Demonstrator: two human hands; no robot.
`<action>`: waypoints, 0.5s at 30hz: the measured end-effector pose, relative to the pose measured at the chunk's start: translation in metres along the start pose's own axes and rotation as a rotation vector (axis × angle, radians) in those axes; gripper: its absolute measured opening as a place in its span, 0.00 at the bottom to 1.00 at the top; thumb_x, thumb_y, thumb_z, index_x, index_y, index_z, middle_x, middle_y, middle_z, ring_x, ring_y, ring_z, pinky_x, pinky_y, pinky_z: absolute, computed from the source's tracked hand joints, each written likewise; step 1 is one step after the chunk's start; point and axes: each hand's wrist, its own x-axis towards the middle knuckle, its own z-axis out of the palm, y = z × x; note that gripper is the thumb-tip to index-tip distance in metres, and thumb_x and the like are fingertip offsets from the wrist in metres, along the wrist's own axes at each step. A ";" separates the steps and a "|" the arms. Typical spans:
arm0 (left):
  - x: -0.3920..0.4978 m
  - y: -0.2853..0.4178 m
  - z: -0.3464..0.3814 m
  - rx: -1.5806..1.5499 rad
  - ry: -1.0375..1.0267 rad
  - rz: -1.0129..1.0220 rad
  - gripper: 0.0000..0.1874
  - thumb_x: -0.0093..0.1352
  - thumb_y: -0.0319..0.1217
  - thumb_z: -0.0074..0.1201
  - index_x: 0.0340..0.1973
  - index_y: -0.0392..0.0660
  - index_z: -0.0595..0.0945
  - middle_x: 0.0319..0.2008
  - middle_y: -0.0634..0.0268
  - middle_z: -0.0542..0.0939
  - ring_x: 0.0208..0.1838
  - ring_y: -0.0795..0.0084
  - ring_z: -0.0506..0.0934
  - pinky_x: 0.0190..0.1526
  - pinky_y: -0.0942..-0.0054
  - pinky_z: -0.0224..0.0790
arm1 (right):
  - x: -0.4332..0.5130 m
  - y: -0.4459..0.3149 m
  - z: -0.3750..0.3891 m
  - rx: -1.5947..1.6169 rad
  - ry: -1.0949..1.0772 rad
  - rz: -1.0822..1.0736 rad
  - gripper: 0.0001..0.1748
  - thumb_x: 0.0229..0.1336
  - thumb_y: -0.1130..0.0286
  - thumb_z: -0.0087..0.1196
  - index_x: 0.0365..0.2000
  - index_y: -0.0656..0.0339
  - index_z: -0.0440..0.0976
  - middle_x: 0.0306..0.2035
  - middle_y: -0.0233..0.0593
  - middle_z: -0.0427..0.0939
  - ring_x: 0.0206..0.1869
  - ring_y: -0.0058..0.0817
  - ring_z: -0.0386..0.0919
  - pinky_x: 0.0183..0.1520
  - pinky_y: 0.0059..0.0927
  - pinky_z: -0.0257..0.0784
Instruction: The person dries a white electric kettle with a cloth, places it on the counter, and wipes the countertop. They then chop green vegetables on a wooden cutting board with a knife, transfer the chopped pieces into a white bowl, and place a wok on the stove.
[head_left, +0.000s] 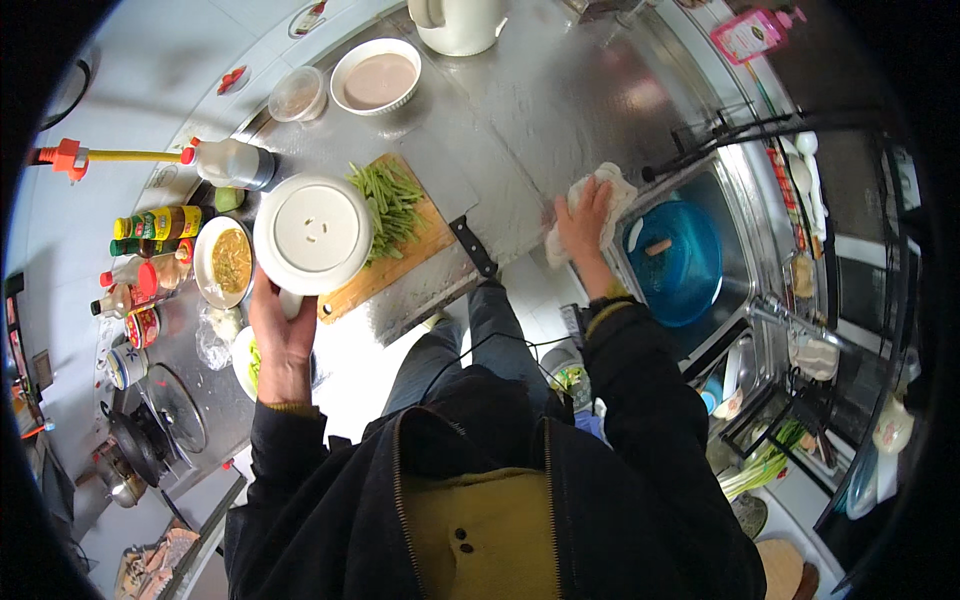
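Note:
My left hand (281, 337) grips a round white lidded container (313, 234) low at its side, holding it over the left part of a wooden cutting board (349, 296). Chopped green vegetables (386, 210) lie on that board. Beside the board rests a cleaver (442, 176), its black handle towards me. At the right, my right hand (585, 225) presses on a crumpled white cloth (611, 187) at the counter's edge by the sink. Part of the cloth is hidden under the fingers.
A blue basin (679, 262) sits in the steel sink (739, 217). At the back stand a bowl of pinkish liquid (375, 75), a plastic tub (297, 94) and a white kettle (457, 26). Sauce bottles (161, 223) and a bowl of food (225, 262) line the left.

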 end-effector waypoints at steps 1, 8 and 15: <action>-0.002 0.002 -0.001 0.020 0.000 0.016 0.20 0.75 0.37 0.39 0.58 0.41 0.70 0.55 0.60 0.75 0.59 0.65 0.73 0.62 0.61 0.64 | 0.007 -0.003 0.012 -0.040 0.093 -0.024 0.40 0.62 0.58 0.46 0.67 0.66 0.46 0.70 0.62 0.40 0.73 0.54 0.39 0.72 0.51 0.34; -0.005 0.008 -0.013 0.032 0.182 0.072 0.18 0.76 0.37 0.36 0.57 0.43 0.71 0.53 0.61 0.76 0.56 0.67 0.75 0.58 0.64 0.68 | 0.054 -0.013 0.030 -0.092 0.350 0.029 0.31 0.65 0.65 0.41 0.65 0.66 0.51 0.68 0.55 0.51 0.71 0.48 0.47 0.70 0.48 0.43; -0.004 -0.015 -0.020 -0.008 0.313 0.055 0.18 0.77 0.38 0.36 0.56 0.44 0.72 0.53 0.64 0.76 0.55 0.69 0.75 0.57 0.66 0.68 | 0.157 -0.028 0.033 0.285 0.280 -0.296 0.26 0.59 0.77 0.43 0.59 0.67 0.62 0.60 0.50 0.67 0.63 0.47 0.64 0.66 0.42 0.55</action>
